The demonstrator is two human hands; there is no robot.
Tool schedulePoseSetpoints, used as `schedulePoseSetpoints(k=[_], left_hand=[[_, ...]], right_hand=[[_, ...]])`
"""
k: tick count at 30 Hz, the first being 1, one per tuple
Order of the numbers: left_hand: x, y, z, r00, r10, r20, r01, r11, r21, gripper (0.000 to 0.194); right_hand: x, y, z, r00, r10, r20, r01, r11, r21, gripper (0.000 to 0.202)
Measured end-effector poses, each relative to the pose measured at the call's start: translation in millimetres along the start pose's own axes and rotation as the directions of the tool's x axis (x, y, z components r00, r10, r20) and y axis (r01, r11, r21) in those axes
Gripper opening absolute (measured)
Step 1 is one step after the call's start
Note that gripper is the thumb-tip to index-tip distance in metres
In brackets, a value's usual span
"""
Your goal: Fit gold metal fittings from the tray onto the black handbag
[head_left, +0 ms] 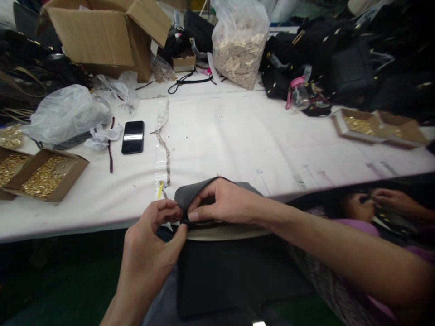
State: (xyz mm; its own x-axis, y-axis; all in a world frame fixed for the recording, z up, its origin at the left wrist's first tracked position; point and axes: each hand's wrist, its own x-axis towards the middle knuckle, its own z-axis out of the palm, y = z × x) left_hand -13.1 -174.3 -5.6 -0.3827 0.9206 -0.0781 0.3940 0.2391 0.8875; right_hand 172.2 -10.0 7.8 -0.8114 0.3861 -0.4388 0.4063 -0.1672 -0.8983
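Both hands, left [154, 235] and right [222, 203], pinched shut on the dark bag [207, 271] rim at the surface's [238, 136] near edge; risk of slipping floorward, most hanging unsupported

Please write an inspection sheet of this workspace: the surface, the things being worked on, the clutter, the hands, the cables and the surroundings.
Surface: white table, with a taped seam and pen marks.
Job's things: dark bag at the table's near edge, its grey opening folded back.
Clutter: phone, boxes of gold fittings, plastic bag of pale pieces, open carton, crumpled plastic, pink-capped bottle.
Hands: left hand and right hand both pinch the bag's rim; grip closed.
Cables: black cord near the carton.
Surroundings: black bags piled behind; another person's hands at right.
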Motion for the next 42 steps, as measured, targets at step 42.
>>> schedulePoseSetpoints(k=[42], left_hand=[[1.6,4.3,-0.7,0.980,-0.111,0.163,0.156,0.941,-0.301,0.034]], right_hand=[[-5.0,7.2,-0.5,0.994,0.032,0.105,-0.031,0.999,-0.011,0.026]])
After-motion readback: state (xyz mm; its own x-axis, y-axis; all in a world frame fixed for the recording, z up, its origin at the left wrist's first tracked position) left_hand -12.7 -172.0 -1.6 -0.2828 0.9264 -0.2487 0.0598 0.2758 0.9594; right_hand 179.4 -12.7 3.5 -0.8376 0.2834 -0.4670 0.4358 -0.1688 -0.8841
